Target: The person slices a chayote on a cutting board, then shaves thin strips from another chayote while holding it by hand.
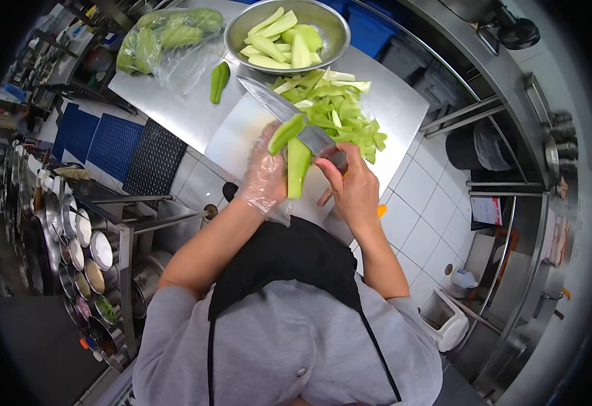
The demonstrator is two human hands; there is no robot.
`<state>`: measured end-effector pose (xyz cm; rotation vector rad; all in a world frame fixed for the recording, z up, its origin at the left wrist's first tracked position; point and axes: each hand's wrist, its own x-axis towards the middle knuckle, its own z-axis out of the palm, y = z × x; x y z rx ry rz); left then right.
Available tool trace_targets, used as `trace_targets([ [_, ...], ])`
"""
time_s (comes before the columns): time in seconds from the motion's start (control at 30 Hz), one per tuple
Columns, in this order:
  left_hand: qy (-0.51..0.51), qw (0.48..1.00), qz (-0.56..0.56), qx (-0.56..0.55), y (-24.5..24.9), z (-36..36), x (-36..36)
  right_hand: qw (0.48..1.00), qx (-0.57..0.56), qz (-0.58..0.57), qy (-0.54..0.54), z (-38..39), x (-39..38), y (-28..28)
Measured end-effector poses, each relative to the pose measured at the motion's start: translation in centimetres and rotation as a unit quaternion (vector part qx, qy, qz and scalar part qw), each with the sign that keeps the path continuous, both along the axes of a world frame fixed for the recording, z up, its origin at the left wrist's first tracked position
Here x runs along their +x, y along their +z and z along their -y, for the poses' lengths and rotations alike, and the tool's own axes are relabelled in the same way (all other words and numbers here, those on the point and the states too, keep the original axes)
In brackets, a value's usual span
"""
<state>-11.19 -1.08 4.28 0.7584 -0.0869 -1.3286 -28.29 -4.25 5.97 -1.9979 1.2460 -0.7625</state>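
My left hand point(266, 172), in a clear plastic glove, is closed round a green vegetable piece point(298, 169). Another green strip point(286, 133) lies against the blade above it. My right hand point(351, 183) is bare and grips a wide-bladed knife point(269, 100) near its handle, the blade pointing to the upper left. Beneath them is a white cutting board point(231, 135). A heap of green peelings point(340, 111) lies just beyond the knife. The handle is mostly hidden by my right hand.
On the steel table point(394, 91), a metal bowl point(342, 40) holds pale peeled pieces. A plastic bag point(174, 40) of green vegetables is at the upper left, with a loose green piece point(219, 82) nearby. Metal containers point(101, 250) stand at left.
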Motion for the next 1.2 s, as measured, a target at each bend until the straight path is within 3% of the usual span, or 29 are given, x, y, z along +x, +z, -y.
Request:
trace_targets([
  [0.1,-0.102,0.991,0.02,0.082,2.1,-0.8,-0.1,1.0,-0.029,-0.01,0.003,0.3,-0.3,-0.4],
  [0.2,-0.096,0.988,-0.053,0.11,0.1,-0.5,1.4,0.993,-0.088,-0.066,-0.035,0.3,-1.1,-2.0],
  [0.33,0.03,0.984,0.002,0.174,-1.3,0.3,3.4,0.975,-0.117,-0.178,-0.066,0.1,-2.4,-0.4],
  [0.47,-0.084,0.972,0.186,0.118,2.6,-1.2,4.0,0.96,-0.133,-0.23,-0.092,0.5,-3.8,0.3],
  [0.6,-0.272,0.85,0.452,0.016,5.7,-0.3,1.5,0.952,-0.135,-0.26,-0.09,1.3,-4.1,1.5],
  [0.67,-0.276,0.759,0.588,-0.042,4.4,1.1,0.5,0.952,-0.136,-0.261,-0.086,1.4,-4.2,2.0],
  [0.77,-0.156,0.631,0.746,-0.143,-0.2,3.2,1.0,0.951,-0.135,-0.261,-0.094,1.0,-4.9,2.6],
  [0.87,-0.212,0.775,0.595,-0.019,1.2,3.5,1.6,0.946,-0.122,-0.273,-0.124,0.4,-6.9,3.2],
  [0.93,-0.232,0.89,0.391,0.043,-0.1,3.5,3.3,0.951,-0.12,-0.241,-0.154,-0.1,-8.4,3.0],
  [1.03,-0.2,0.957,0.201,0.061,-0.8,3.5,4.7,0.965,-0.058,-0.182,-0.178,-0.5,-9.2,3.2],
  [1.13,-0.113,0.986,0.119,0.021,0.4,2.6,3.3,0.985,0.031,-0.064,-0.16,-1.1,-8.6,2.7],
  [1.2,-0.116,0.99,0.084,0.004,0.5,2.0,3.0,0.994,0.034,-0.002,-0.1,-1.8,-7.2,1.9],
])
